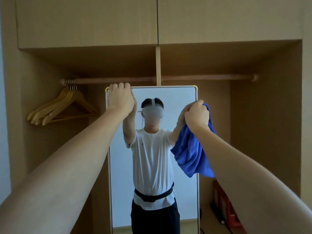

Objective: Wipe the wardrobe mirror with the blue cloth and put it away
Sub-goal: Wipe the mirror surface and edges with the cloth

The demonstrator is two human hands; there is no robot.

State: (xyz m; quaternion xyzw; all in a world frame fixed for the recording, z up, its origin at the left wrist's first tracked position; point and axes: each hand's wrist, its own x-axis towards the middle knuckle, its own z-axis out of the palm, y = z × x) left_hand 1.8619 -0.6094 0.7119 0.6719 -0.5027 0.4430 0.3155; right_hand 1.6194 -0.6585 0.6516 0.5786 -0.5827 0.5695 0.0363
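While the left hand [120, 97] curls over the top left corner of the mirror [179, 105] and steadies it, the right hand [196, 115] grips the bunched blue cloth [190, 154] at centre right of the frame, against the mirror's right edge. Soft and light, the cloth hangs loosely; I judge a fuller handful would wipe better. The glass looks fragile.

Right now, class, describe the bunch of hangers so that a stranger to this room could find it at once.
Start at the open wooden wardrobe and follow its hanging rail to the far left end. There, left of the tall mirror whose top corner the left hand grips, hang the wooden hangers, bunched together. They are the only things on the rail.
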